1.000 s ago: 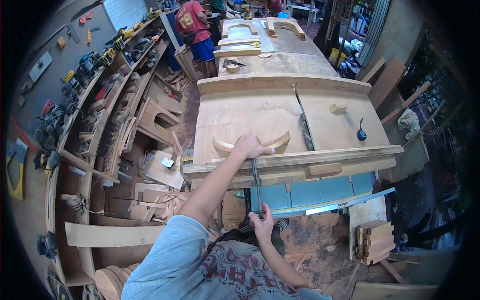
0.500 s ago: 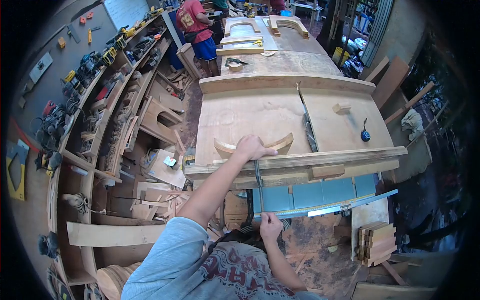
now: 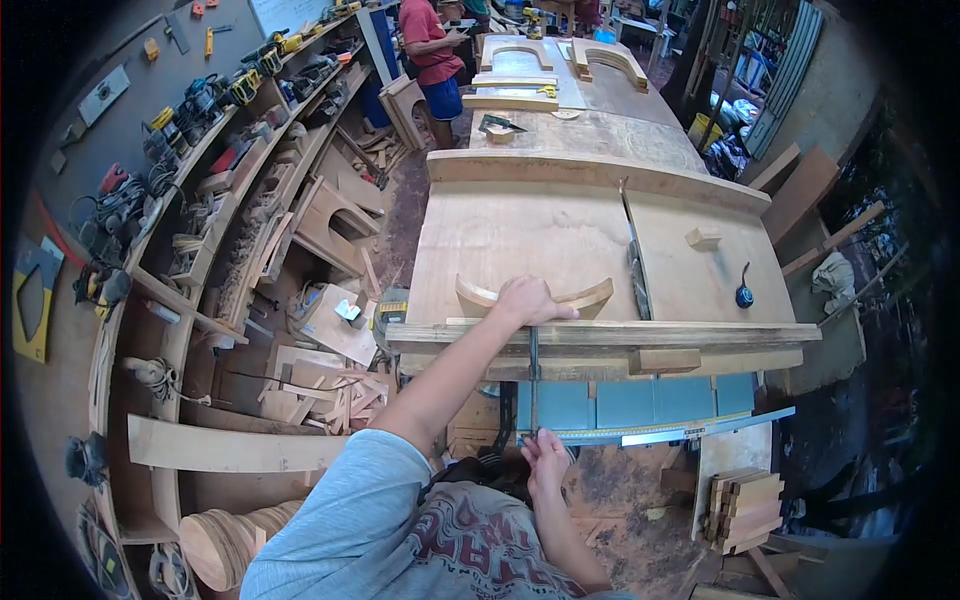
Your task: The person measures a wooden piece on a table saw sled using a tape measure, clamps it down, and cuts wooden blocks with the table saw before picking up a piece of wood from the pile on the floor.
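Observation:
A bar clamp (image 3: pixel 534 368) stands upright across the front edge of the workbench, its bar running down in front of the long wooden rail (image 3: pixel 720 334). My left hand (image 3: pixel 527 301) is closed over the clamp's top end, thumb pointing right. It covers the middle of a curved wooden piece (image 3: pixel 590 297) behind the rail. Lower down, my right hand (image 3: pixel 545 462) has its fingertips pinched at the clamp's bottom end, palm partly turned up. A small wood block (image 3: pixel 665 361) sits against the rail's front, right of the clamp.
On the benchtop (image 3: pixel 520 235) lie a small block (image 3: pixel 703 239) and a blue round tool (image 3: pixel 744 297). A table saw (image 3: pixel 620 405) with a metal fence is below the rail. Shelves of power tools (image 3: pixel 205 95) line the left. Another person (image 3: pixel 432 55) stands at the far bench.
My view has shifted, so the bench appears farther right. My right hand has rolled from a closed fist to a looser pinch at the clamp's bottom. My left hand stays on the clamp's top.

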`<state>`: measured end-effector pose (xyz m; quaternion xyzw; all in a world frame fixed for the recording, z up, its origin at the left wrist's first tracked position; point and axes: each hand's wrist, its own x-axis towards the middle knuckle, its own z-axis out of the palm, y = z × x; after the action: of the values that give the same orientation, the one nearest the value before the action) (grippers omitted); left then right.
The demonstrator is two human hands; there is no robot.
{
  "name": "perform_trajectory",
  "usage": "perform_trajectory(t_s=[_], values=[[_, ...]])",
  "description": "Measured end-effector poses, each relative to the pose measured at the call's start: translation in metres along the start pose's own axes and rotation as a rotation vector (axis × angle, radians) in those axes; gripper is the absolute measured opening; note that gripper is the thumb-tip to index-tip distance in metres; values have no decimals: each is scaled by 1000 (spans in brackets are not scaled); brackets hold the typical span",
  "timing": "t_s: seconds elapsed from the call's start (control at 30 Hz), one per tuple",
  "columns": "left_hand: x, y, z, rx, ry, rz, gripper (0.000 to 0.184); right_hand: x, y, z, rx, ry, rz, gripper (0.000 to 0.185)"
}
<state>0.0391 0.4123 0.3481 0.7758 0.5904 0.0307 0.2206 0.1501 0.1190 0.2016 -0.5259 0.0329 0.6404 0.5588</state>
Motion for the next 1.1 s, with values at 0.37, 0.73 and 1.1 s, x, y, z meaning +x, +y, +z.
perform_trajectory(t_s=[0.37, 0.73, 1.1], values=[[-3, 6, -5, -78, -19, -53, 80, -10, -4, -9, -913, -36, -967, 32], [-3, 5, -5, -72, -19, -51, 79, -8, 6, 2, -977, -4, -1089, 30], [-1, 1, -1, -123, -5, -63, 77, -20, -4, 3, -1041, -18, -790, 33]])
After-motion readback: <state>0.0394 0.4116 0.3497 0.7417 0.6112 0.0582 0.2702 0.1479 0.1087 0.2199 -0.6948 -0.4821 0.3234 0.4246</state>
